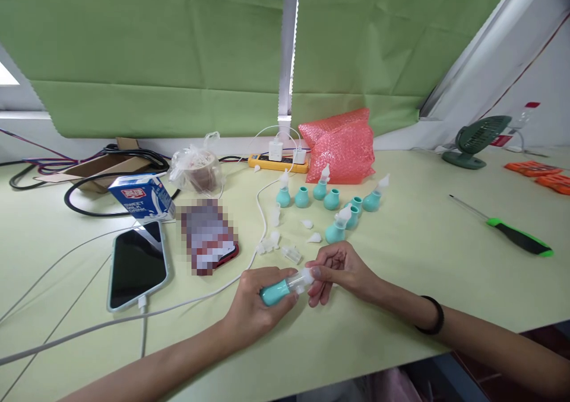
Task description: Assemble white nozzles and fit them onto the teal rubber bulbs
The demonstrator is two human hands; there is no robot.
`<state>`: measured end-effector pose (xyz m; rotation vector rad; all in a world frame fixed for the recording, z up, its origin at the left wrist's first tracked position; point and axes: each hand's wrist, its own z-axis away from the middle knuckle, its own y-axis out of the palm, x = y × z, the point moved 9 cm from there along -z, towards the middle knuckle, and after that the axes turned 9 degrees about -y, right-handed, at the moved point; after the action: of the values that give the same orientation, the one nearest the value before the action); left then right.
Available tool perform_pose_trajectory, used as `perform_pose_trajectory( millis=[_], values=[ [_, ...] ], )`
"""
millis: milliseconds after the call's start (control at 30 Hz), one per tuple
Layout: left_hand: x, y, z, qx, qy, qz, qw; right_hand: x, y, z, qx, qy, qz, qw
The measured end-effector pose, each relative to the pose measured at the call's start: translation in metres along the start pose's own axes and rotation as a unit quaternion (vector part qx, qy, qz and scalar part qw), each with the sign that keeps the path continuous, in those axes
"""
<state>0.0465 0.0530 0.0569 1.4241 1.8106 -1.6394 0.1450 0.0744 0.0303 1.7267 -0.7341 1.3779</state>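
Note:
My left hand [252, 307] is closed round a teal rubber bulb [275, 293] lying sideways just above the table. My right hand [341, 269] pinches the clear plastic tip [301, 279] at the bulb's end, fingers pressed together. Behind the hands stand several more teal bulbs [332, 199], some with clear tips on. Loose clear tips [285, 246] lie scattered between those bulbs and my hands.
A phone [137, 263] on a white charging cable lies at the left, next to a blue milk carton [142, 197]. A pink bubble-wrap bag [342, 145], a yellow power strip [278, 163] and a wrapped tape roll [198, 171] sit at the back. A green-handled screwdriver [512, 234] and a green fan [476, 141] are at the right.

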Motion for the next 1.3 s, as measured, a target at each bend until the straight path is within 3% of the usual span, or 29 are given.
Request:
perform_pose_trajectory(
  millis=[367, 433, 500, 633, 767, 933, 1033, 1133, 1200, 1300],
  values=[
    [-0.005, -0.005, 0.002, -0.032, 0.047, 0.027, 0.998, -0.002, 0.003, 0.001, -0.012, 0.005, -0.005, 1.000],
    [-0.001, -0.002, -0.001, -0.008, 0.015, 0.063, 0.998, 0.004, 0.002, 0.002, -0.033, -0.016, -0.002, 0.999],
    [0.010, 0.004, -0.004, 0.036, -0.058, 0.123, 0.990, 0.011, 0.000, 0.002, -0.045, -0.043, 0.002, 0.998],
    [0.026, 0.027, -0.001, 0.151, -0.186, 0.273, 0.932, 0.015, 0.000, 0.001, -0.024, -0.058, 0.006, 0.998],
    [0.030, 0.031, 0.000, 0.168, -0.209, 0.324, 0.907, 0.013, -0.004, 0.000, -0.042, -0.083, 0.054, 0.994],
    [0.023, 0.028, 0.000, 0.171, -0.183, 0.294, 0.922, 0.028, -0.001, 0.003, -0.038, -0.165, 0.169, 0.971],
    [0.011, 0.024, 0.000, 0.169, -0.116, 0.247, 0.947, 0.060, -0.003, 0.011, -0.061, -0.237, 0.259, 0.934],
    [0.001, 0.017, 0.000, 0.128, -0.044, 0.197, 0.971, 0.109, -0.024, 0.030, -0.161, -0.310, 0.349, 0.869],
    [-0.003, 0.012, 0.000, 0.089, -0.009, 0.149, 0.985, 0.140, -0.042, 0.046, -0.240, -0.339, 0.434, 0.800],
    [-0.005, 0.012, -0.001, 0.061, 0.003, 0.089, 0.994, 0.171, -0.065, 0.069, -0.335, -0.355, 0.565, 0.665]
  ],
)
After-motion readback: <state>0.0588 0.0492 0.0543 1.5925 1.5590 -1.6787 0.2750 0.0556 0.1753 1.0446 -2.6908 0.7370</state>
